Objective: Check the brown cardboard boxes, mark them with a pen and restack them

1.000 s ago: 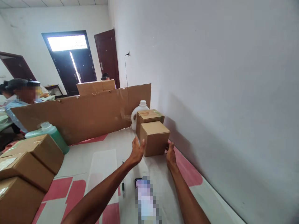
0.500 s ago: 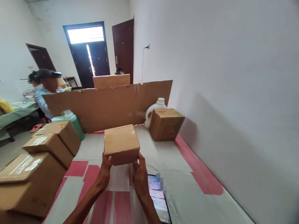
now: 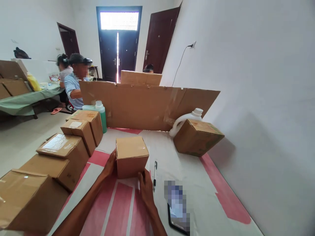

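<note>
The carton [image 3: 132, 157] stands between both hands near the middle of the table [image 3: 204, 196]; its underside is out of sight, and whether it bears on the surface cannot be told. The left hand [image 3: 110, 166] is closed against its left side, fingers largely hidden. The right hand [image 3: 146, 189] grips the lower right front corner, thumb on the front face; its other fingers are partly concealed. Pixelation obscures most of the phone [image 3: 179, 225]. A brown box [image 3: 197, 137] covers part of a white jug [image 3: 186, 118]. The nearest box in the left-hand row of boxes [image 3: 66, 145] is cut off by the frame edge.

The table bears a whitish covering with pink patches. A pen [image 3: 155, 177] lies right of the carton. A cardboard panel [image 3: 137, 105] spans the far edge, a green bottle [image 3: 102, 118] near its left end. Beyond are a person in light blue [image 3: 73, 90], a dark double door [image 3: 108, 49], and a reddish-brown door [image 3: 162, 36]. A cord [image 3: 179, 64] hangs from a socket on the right-hand wall [image 3: 246, 65].
</note>
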Motion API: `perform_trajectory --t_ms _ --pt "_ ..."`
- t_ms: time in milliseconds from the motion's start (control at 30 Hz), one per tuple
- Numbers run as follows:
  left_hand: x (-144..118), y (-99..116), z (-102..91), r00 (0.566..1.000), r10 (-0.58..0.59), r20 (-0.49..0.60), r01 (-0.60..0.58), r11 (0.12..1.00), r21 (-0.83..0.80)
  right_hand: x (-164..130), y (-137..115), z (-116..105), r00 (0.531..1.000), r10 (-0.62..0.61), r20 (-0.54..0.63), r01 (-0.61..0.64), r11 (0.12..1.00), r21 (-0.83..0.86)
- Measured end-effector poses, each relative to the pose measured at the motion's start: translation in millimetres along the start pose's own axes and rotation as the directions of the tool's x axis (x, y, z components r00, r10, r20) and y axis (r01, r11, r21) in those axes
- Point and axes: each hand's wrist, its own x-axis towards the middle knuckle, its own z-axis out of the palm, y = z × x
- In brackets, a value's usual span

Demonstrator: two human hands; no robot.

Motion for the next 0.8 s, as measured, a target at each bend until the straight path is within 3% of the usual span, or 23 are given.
perform_trajectory --t_ms 100,233,367,600,700,800 --pt "-12 3 7.7 0.996 0.003 0.087 -0.008 0.998 0.058 10 -1 -9 0.999 0.026 -0.029 -0.026 1.000 0.007" --pt "-56 16 11.1 0.989 0.034 0.147 -0.054 0.989 0.140 22 -4 -22 0.997 0.059 -0.050 -0.056 0.997 0.053" --pt "-82 34 6.4 0.995 0.030 0.098 -0.051 0.975 0.217 20 -9 -24 0.994 0.109 -0.020 -0.106 0.988 0.108" --pt "-78 63 0.9 1.000 0.015 -0.001 -0.014 0.952 0.307 9 -22 -23 0.979 0.203 0.000 -0.197 0.953 0.229" --pt "-76 64 0.8 0.999 0.025 0.040 -0.037 0.947 0.320 7 -20 -19 0.959 0.280 0.039 -0.276 0.898 0.343" --pt "-75 59 -0.1 0.986 0.094 0.136 -0.136 0.931 0.339 3 -17 -17 0.950 0.303 0.080 -0.306 0.842 0.444"
